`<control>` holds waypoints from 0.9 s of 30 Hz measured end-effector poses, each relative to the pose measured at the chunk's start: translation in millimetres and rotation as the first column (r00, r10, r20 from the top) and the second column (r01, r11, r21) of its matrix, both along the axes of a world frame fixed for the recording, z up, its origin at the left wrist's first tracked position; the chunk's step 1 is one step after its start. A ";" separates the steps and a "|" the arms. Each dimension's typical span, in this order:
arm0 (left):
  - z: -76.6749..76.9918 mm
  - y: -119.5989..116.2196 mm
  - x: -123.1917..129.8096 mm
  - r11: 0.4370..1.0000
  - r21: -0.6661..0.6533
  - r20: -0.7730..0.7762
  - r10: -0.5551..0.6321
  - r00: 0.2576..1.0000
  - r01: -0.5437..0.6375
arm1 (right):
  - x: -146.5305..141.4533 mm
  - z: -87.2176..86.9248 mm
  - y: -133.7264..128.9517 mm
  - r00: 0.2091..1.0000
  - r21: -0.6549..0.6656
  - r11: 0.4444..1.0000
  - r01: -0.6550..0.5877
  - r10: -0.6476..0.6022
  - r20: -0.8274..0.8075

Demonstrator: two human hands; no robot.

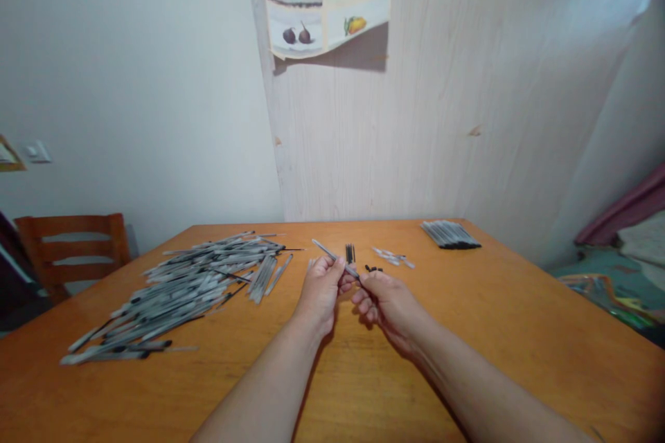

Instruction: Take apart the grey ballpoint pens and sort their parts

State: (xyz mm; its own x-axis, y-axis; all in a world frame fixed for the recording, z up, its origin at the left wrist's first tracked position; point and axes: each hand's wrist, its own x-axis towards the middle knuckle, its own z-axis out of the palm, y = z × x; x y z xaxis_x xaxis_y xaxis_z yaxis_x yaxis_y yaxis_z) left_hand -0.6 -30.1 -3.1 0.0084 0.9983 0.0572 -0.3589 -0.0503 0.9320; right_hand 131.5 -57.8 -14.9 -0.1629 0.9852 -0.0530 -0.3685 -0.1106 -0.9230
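A slim grey pen [327, 250] slants between my two hands over the middle of the table. My left hand [323, 289] is closed round its barrel, thumb on top. At the pen's lower right end, my right hand [387, 301] pinches the dark tip. Just beyond my hands lie several thin black sticks [350, 253], some small black pieces [374, 269] and several clear caps [393, 257]. On the left spreads a large heap of pens [176, 291], with a few more pens [263, 278] beside it.
A neat row of pens [451, 234] lies at the back right of the wooden table [519, 332]. A wooden chair [77, 249] stands beyond the left edge. Fruit pictures [325, 0] hang on the wall. Past the right edge is a bag [603, 291] with cloth behind.
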 end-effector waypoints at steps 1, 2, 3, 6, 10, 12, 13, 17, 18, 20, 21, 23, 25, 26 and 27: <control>0.0 -0.1 0.2 1.000 -0.011 0.006 0.003 1.000 -0.003 | 0.1 0.2 -0.1 1.000 0.013 1.000 0.008 -0.009 0.017; -0.1 -0.2 0.4 1.000 -0.020 0.011 0.006 1.000 -0.006 | 0.1 0.3 -0.3 0.999 0.023 1.000 0.019 -0.020 0.040; -0.3 -0.2 0.7 1.000 -0.028 0.014 0.009 1.000 -0.009 | 0.0 0.5 -0.4 0.997 0.033 0.999 0.030 -0.032 0.066; -1.3 -0.1 1.8 0.999 -0.038 0.015 0.020 1.000 -0.019 | -1.4 0.1 -0.1 0.990 0.061 0.996 0.060 -0.067 0.124; -3.1 0.1 3.2 0.998 -0.056 0.004 0.034 0.999 -0.034 | -5.6 -2.6 1.6 0.984 0.121 0.987 0.101 -0.117 0.132; -3.4 0.0 3.3 0.998 -0.061 0.002 0.035 0.999 -0.034 | -6.9 -4.1 2.4 0.980 0.149 0.982 0.119 -0.140 0.141; -3.3 0.0 3.2 0.998 -0.061 0.005 0.035 0.999 -0.035 | -6.9 -4.8 2.6 0.978 0.150 0.981 0.122 -0.145 0.151; -2.4 -0.3 2.6 0.998 -0.047 0.004 0.039 0.999 -0.039 | -3.9 -5.6 2.8 0.979 0.073 0.995 0.072 -0.085 0.184; -2.3 -0.3 2.5 0.999 -0.039 0.002 0.037 0.999 -0.037 | -3.1 -5.6 2.8 0.982 0.056 0.997 0.052 -0.061 0.179; -2.4 -0.2 2.6 0.999 -0.026 0.000 0.032 0.999 -0.032 | -1.9 -5.3 2.4 0.987 0.041 0.999 0.025 -0.031 0.161; -2.5 -0.1 2.6 0.999 -0.022 0.001 0.033 0.999 -0.033 | -1.6 -5.1 2.2 0.987 0.045 0.999 0.023 -0.029 0.156; -2.7 0.0 2.8 0.999 -0.024 0.002 0.039 0.999 -0.039 | -1.5 -4.5 1.4 0.986 0.060 0.998 0.033 -0.043 0.159; -2.6 0.0 2.9 0.998 -0.035 0.004 0.044 0.999 -0.044 | -1.6 -3.7 0.6 0.984 0.076 0.996 0.049 -0.061 0.168; -2.4 0.0 3.0 0.998 -0.041 0.007 0.049 0.999 -0.048 | -1.7 -3.4 0.3 0.983 0.084 0.995 0.058 -0.072 0.170; -2.2 -0.1 3.0 0.997 -0.048 0.012 0.054 0.998 -0.054 | -1.9 -3.1 0.2 0.982 0.088 0.994 0.069 -0.083 0.171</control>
State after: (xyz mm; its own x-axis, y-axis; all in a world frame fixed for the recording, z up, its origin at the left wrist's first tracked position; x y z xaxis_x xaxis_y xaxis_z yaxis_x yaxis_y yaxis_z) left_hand 2.3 -30.2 -5.3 -0.0459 0.9989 0.0096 -0.3692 -0.0259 0.9290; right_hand 129.6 -57.6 -18.0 -0.0826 0.9966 0.0067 -0.2059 -0.0105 -0.9785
